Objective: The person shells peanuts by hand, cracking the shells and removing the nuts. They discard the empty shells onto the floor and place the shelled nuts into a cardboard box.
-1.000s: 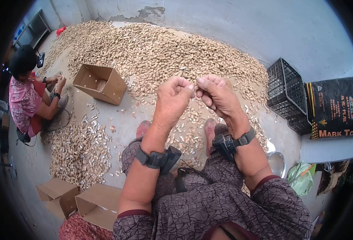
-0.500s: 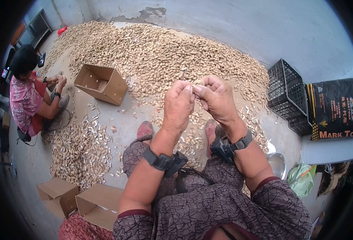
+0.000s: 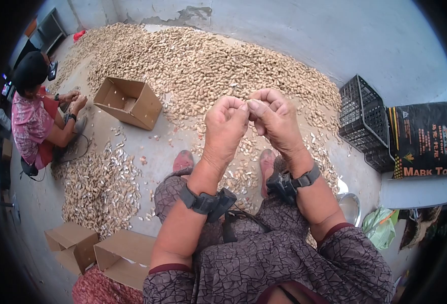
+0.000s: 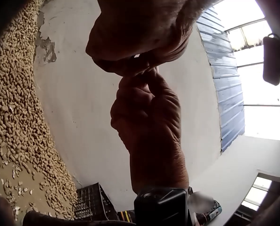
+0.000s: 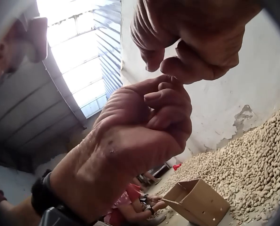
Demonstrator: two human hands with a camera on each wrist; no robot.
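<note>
My left hand and right hand meet at the fingertips, raised in front of me over the floor. Thumbs and index fingers of both pinch a small peanut, which the fingers now hide almost wholly. In the left wrist view the right hand comes up from below to the fingertips of the left hand. The right wrist view has the left hand low and the right hand above, their tips touching. Behind them spreads a large heap of unshelled peanuts.
Empty shells lie piled at left, with more between my feet. An open cardboard box stands by the heap; other boxes are at lower left. At right are black crates and a black sack. Another person sits at left.
Half a second ago a tan peanut showed between my fingertips; now the fingers cover it. The hands have stayed close together with small shifts. The person at left has moved their hands slightly.
</note>
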